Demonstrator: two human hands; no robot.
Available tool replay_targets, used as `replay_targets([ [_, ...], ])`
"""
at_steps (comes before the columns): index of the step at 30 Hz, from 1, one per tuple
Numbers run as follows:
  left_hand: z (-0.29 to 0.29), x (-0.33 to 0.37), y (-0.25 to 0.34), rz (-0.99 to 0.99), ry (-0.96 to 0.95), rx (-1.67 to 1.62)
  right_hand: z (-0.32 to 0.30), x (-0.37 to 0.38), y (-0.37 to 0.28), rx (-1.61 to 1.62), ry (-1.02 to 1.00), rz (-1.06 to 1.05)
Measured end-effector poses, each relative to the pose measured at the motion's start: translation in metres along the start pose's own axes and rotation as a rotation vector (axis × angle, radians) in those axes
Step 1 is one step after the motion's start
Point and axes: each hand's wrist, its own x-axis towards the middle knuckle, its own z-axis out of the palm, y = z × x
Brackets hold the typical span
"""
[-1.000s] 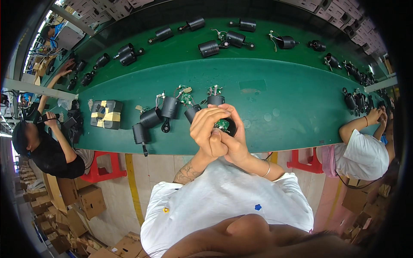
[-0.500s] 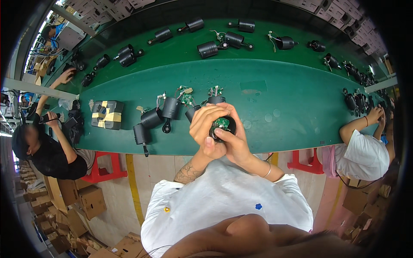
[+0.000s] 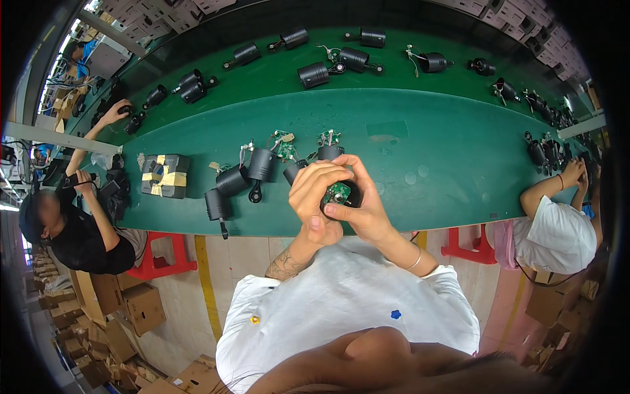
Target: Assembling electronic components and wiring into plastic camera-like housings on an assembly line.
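The left hand and the right hand are closed together around a black cylindrical housing, held in front of the chest near the front edge of the green workbench; its mouth faces up toward the head, and a green circuit board sits in that mouth; the left fingers curl over its left and far side, the left thumb lying lower down; the right fingers wrap its right side, and the right thumb reaches to the board's lower edge, though whether it presses the board or the rim I cannot tell; just beyond the hands stands another housing with a wired board at its far end; to the left, a partly hidden housing lies just beside the left hand, and three more black housings lie in a loose group; farther left is a dark block crossed with pale yellow tape; more black parts lie along the far green strip; a co-worker in black sits at left, one arm stretched toward that strip, and a co-worker in white sits at right.
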Motion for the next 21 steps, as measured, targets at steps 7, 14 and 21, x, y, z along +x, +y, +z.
replay_targets([
  [7, -0.001, 0.001, 0.000, 0.016, -0.047, 0.023, -0.003, 0.001, -0.006, -0.031, -0.005, 0.015],
  [14, 0.000, 0.001, 0.004, -0.034, -0.114, 0.005, -0.006, -0.001, -0.024, -0.355, 0.028, 0.021],
  [21, -0.003, 0.001, 0.012, -0.246, -0.150, -0.082, -0.013, 0.001, -0.034, -0.627, -0.025, -0.035],
])
